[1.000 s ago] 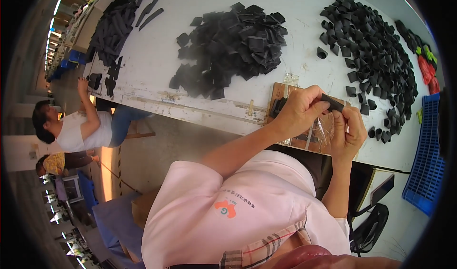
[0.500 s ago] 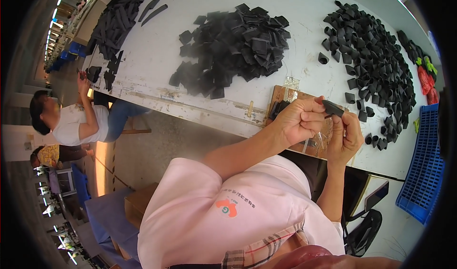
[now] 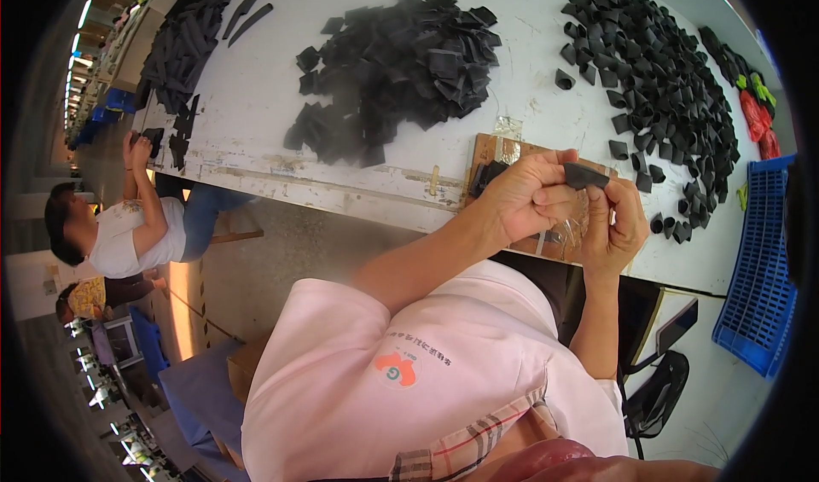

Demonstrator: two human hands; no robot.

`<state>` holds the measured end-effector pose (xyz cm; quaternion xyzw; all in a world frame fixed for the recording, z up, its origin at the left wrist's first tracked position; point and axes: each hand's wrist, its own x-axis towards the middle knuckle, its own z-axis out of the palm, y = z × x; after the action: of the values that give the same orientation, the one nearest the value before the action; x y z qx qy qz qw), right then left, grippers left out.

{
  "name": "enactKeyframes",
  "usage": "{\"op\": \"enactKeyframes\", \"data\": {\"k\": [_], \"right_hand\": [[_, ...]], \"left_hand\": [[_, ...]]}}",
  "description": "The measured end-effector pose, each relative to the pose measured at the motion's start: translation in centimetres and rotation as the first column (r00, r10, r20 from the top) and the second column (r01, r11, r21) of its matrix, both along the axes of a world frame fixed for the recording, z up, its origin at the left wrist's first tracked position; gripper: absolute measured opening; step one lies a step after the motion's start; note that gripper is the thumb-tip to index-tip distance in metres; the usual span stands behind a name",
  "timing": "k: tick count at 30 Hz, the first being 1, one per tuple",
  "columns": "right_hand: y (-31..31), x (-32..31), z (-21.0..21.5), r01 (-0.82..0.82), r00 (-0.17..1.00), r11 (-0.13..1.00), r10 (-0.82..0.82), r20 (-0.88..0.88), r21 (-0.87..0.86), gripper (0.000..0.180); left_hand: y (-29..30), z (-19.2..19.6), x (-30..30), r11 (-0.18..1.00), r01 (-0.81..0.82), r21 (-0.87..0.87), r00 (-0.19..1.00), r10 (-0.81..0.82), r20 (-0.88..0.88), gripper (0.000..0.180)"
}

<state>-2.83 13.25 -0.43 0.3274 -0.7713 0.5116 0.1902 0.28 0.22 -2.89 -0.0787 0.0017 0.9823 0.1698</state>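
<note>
A small flat piece of black material is held up between my two hands, above the table's front edge. My left hand has its fingers curled at the piece's left end. The thumb and fingers of my right hand pinch its right end from below. Under my hands lies a brown board with clear tape on it. A few black pieces rest on the board beside my left wrist.
A heap of flat black pieces covers the table's middle. Many black rolled pieces spread on the right, near a blue plastic crate. Black strips are piled far left, where a co-worker sits handling something dark.
The black piece has turned and now shows its broad side, level between my hands. My left fingers have loosened a little. The whole view has shifted slightly.
</note>
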Motion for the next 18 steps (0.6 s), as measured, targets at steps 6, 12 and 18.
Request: {"op": "enactKeyframes", "data": {"k": [6, 12, 18], "right_hand": [[-0.2, -0.5, 0.2, -0.034, 0.999, 0.999, 0.034, -0.002, 0.006, 0.005], [-0.1, -0.4, 0.1, -0.01, 0.999, 1.0, 0.011, 0.048, -0.015, 0.005], [0.0, -0.2, -0.1, -0.016, 0.996, 1.0, 0.017, 0.093, -0.009, 0.004]], "left_hand": [[-1.0, 0.1, 0.1, 0.998, -0.061, -0.027, 0.992, 0.057, -0.116, 0.021], [-1.9, 1.4, -0.2, 0.952, -0.041, -0.302, 0.999, 0.041, -0.006, 0.024], [-2.6, 1.2, -0.2, 0.957, 0.094, -0.276, 0.991, -0.115, -0.062, 0.025]]}}
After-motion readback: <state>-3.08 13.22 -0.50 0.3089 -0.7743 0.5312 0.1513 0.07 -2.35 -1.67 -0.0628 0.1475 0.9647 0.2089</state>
